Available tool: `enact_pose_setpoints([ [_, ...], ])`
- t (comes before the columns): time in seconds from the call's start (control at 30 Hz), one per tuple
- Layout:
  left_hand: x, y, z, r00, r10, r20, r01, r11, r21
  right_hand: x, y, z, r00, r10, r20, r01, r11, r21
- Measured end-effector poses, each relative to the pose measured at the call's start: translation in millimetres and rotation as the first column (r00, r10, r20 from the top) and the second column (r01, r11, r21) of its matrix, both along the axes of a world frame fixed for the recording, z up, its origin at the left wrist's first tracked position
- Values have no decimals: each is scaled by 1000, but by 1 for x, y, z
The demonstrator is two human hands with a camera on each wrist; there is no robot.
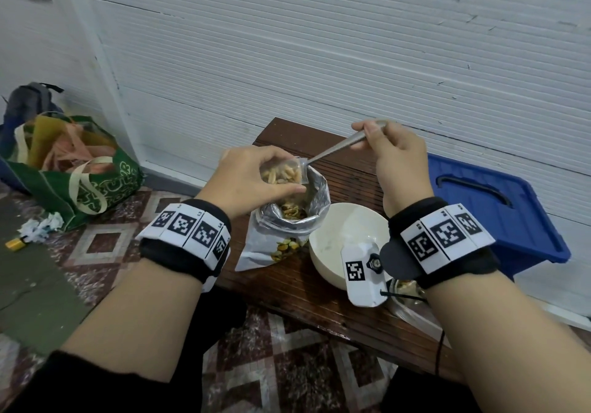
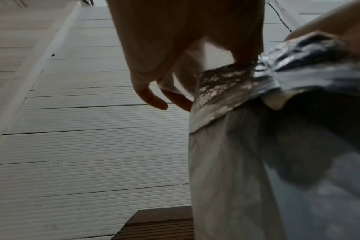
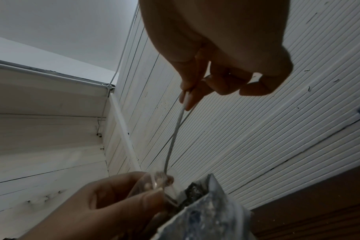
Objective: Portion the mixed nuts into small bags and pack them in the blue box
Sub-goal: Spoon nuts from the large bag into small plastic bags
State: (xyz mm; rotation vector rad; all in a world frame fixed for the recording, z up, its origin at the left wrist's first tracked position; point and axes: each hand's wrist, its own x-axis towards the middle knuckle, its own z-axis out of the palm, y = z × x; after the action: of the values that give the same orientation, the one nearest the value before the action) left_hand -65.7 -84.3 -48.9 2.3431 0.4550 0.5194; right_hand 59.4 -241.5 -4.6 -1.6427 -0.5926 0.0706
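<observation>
My left hand (image 1: 256,176) holds a small clear bag (image 1: 283,174) partly filled with nuts, its mouth facing right, just above the open foil nut pouch (image 1: 289,220) that stands on the brown table (image 1: 319,284). My right hand (image 1: 393,153) pinches the handle of a metal spoon (image 1: 335,148), and the spoon's bowl is inside the small bag's mouth. In the right wrist view the spoon (image 3: 175,138) runs down into the small bag (image 3: 158,180). The left wrist view shows the foil pouch (image 2: 277,129) close up. The blue box (image 1: 492,208) sits right of the table with its lid on.
A white bowl (image 1: 345,240) stands by the pouch, under my right wrist. A metal dish with nuts (image 1: 406,288) peeks out beneath that wrist. A green shopping bag (image 1: 73,172) and a backpack (image 1: 28,102) lie on the floor at left. A white ribbed wall is behind.
</observation>
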Motion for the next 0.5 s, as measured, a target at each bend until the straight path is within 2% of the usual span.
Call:
enact_pose_setpoints([
  [0.13, 1, -2, 3, 997, 62, 42, -59, 996, -62, -4, -8, 5, 988, 82, 130, -95, 991, 91],
  [0.23, -3, -1, 7, 989, 97, 114, -82, 988, -131, -3, -14, 10, 976, 77, 203, -113, 979, 172],
  [0.4, -8, 0, 7, 987, 91, 135, -65, 981, -184, 4, -23, 12, 977, -89, 196, 29, 957, 289],
  [0.5, -10, -1, 9, 987, 64, 149, -34, 980, -194, 3, -24, 10, 967, -162, 196, 106, 957, 270],
])
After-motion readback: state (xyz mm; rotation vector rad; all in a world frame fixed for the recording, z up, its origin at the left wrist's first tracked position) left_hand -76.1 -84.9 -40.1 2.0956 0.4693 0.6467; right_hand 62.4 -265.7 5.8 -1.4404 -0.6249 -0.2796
